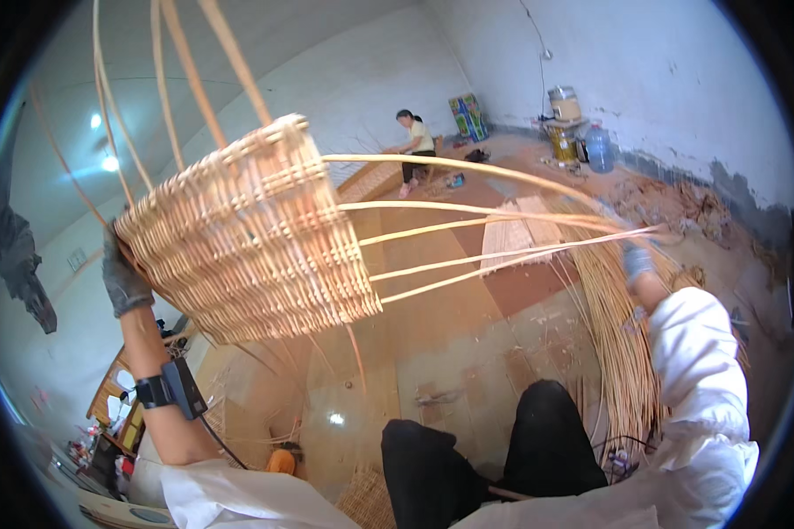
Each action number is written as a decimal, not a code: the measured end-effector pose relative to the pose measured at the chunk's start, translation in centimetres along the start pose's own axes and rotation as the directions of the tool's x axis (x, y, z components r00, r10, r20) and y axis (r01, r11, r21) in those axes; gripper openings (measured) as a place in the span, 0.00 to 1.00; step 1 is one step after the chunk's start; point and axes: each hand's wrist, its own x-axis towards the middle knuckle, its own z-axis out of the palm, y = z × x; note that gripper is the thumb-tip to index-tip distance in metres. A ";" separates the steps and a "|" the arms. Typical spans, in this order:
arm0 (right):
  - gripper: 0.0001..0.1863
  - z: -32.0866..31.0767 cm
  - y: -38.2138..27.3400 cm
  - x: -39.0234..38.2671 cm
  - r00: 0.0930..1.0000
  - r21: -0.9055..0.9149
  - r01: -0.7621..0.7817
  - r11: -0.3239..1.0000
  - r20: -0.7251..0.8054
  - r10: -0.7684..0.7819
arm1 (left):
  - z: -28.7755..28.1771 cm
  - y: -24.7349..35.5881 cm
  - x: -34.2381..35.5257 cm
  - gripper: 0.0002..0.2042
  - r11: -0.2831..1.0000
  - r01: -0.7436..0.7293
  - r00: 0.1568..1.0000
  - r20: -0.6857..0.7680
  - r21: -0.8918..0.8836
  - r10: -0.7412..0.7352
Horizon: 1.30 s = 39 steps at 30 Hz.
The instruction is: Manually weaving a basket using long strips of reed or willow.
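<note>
A woven wicker panel (247, 234) is held up, tilted, in front of me, with long bare rods standing out from its top and right side. My left hand (125, 273), in a grey glove, is closed on the panel's left edge; the panel hides part of the fingers. On the right, several rods (468, 251) run from the panel and draw together at my gloved right hand (637, 260). That hand looks closed around their ends, though motion blurs its fingers. A device is strapped to my left forearm.
Bundled long rods (622, 344) lie on the floor to the right, beside a pale woven piece (520, 231). Farther back a seated person (417, 145) works near the wall. A blue water jug (599, 148) stands at the back right. Another woven piece (368, 498) lies by my knees.
</note>
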 end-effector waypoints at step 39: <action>0.19 10.2 -15.8 -21.2 0.740 0.055 0.597 0.801 0.348 -0.576 | 6.2 -23.7 -34.0 0.22 0.801 0.570 0.729 -0.336 -0.183 -0.596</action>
